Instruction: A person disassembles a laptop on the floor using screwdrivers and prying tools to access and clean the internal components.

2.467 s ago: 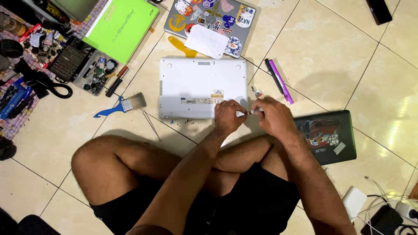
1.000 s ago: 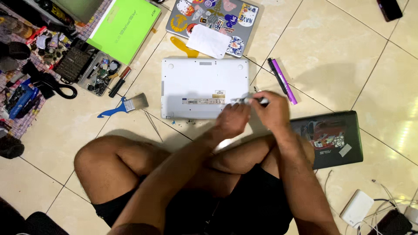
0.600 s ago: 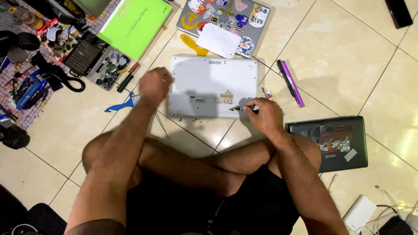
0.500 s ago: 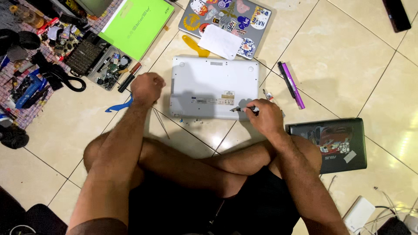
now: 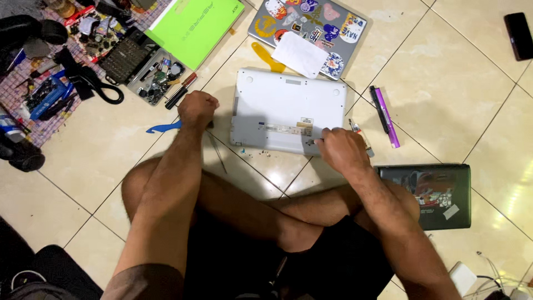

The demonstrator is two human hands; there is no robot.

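Observation:
I sit cross-legged on a tiled floor with a white laptop [image 5: 277, 105] lying bottom side up in front of me. My right hand [image 5: 341, 147] holds a small screwdriver [image 5: 312, 141] with its tip at the laptop's near edge, right of the middle. My left hand [image 5: 197, 108] is closed in a fist over the head of a blue-handled brush [image 5: 161, 128] on the floor, just left of the laptop. Tiny screws [image 5: 252, 151] lie on the tile by the near edge.
A sticker-covered grey laptop [image 5: 333, 22] and a yellow pry tool [image 5: 265, 55] lie behind the white one. A green laptop [image 5: 194, 28], bit set [image 5: 125, 55] and parts tray [image 5: 158, 75] are far left. Pens [image 5: 384, 108], a black laptop [image 5: 433, 191] and a phone [image 5: 519, 36] lie right.
My left hand left the laptop's near edge, swung out to the left and closed over the brush. My right hand stayed at the near edge with the screwdriver.

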